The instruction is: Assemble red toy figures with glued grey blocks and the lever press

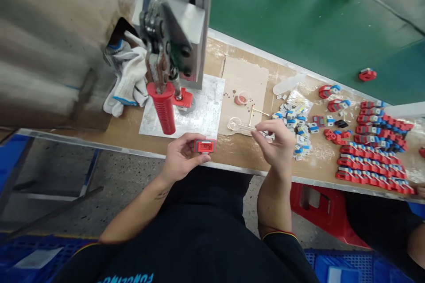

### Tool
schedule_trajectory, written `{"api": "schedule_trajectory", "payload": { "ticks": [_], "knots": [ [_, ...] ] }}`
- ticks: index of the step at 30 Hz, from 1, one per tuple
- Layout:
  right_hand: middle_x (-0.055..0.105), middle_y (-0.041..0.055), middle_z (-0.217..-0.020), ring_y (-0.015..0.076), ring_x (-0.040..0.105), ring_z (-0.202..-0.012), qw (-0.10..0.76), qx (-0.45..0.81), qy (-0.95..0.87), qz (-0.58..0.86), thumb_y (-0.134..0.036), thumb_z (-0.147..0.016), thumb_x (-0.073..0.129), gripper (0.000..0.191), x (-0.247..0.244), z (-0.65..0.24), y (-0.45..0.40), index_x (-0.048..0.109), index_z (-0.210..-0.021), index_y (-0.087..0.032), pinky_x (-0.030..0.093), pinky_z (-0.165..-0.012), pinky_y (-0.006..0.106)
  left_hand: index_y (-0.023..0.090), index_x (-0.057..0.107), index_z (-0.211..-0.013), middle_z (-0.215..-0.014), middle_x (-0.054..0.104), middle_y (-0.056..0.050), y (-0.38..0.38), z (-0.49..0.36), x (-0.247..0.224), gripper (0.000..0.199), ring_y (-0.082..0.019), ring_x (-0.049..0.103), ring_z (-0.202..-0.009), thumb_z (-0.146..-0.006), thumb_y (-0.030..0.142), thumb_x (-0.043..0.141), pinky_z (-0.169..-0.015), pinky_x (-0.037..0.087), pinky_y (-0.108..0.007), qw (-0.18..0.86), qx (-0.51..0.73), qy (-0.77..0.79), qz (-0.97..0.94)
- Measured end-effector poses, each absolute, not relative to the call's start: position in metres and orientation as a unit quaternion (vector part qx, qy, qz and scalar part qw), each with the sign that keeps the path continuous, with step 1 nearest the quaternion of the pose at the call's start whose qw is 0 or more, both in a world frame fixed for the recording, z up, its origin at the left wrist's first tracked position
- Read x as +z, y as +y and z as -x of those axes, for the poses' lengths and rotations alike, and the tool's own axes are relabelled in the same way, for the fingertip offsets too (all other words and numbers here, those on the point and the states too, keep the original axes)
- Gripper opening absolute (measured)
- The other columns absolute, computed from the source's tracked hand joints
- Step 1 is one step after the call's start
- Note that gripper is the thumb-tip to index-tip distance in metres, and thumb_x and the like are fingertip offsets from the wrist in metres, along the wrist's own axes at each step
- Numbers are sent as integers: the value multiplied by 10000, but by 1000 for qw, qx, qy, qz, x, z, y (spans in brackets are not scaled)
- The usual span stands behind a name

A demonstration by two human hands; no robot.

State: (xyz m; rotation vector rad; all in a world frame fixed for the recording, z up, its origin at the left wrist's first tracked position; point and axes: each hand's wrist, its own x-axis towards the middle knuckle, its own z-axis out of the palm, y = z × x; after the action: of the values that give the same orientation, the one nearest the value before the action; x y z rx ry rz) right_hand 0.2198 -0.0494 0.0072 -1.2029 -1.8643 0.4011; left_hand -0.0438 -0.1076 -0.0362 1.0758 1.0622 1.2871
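Observation:
My left hand (182, 155) holds a small red and grey part (205, 146) at the table's front edge, its hollow side facing up. To the right, my right hand (276, 143) pinches the end of a thin, pale stick-like item (245, 128), whose exact form I cannot make out. The far end of that item lies at a small clear round dish (234, 124). Behind it, another clear ring-shaped dish (244, 97) rests by a reddish-brown patch on a cardboard sheet (257, 73). Cotton-tipped sticks (260, 111) lie on the cardboard.
A toggle press with a red handle (165, 112) stands over a metal plate (199, 119) at left, beside white gloves (131, 73). Small grey-blue parts (301, 130) are heaped at right, before rows of red parts (372, 163). Another person's hand (419, 189) shows at far right.

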Motion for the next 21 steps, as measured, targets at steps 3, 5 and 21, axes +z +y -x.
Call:
{"api": "schedule_trajectory", "payload": {
  "ticks": [3, 5, 21],
  "knots": [
    [758, 18, -861, 201, 693, -849, 363, 172, -783, 475, -251, -964, 739, 107, -5, -213, -38, 740, -857, -250, 566, -786, 362, 179, 773, -1019, -832, 804, -38, -110, 47, -36, 407, -171, 792, -695, -722, 348, 994, -641, 648, -225, 548, 555, 458, -427],
    [752, 30, -913, 205, 690, -902, 337, 190, -795, 467, -257, -974, 721, 72, -8, -211, -34, 757, -912, -251, 568, -826, 363, 180, 773, -1013, -827, 807, -35, -112, 50, -35, 418, -172, 794, -684, -705, 347, 1000, -628, 649, -219, 544, 551, 475, -418],
    [771, 64, -922, 221, 688, -804, 230, 108, -643, 723, -419, -977, 689, 221, -12, -334, -161, 800, -984, -228, 580, -800, 390, 184, 780, -1057, -853, 840, -51, -119, 23, -32, 485, -200, 809, -643, -701, 423, 1005, -603, 704, -264, 640, 490, 463, -367]
  ]
}}
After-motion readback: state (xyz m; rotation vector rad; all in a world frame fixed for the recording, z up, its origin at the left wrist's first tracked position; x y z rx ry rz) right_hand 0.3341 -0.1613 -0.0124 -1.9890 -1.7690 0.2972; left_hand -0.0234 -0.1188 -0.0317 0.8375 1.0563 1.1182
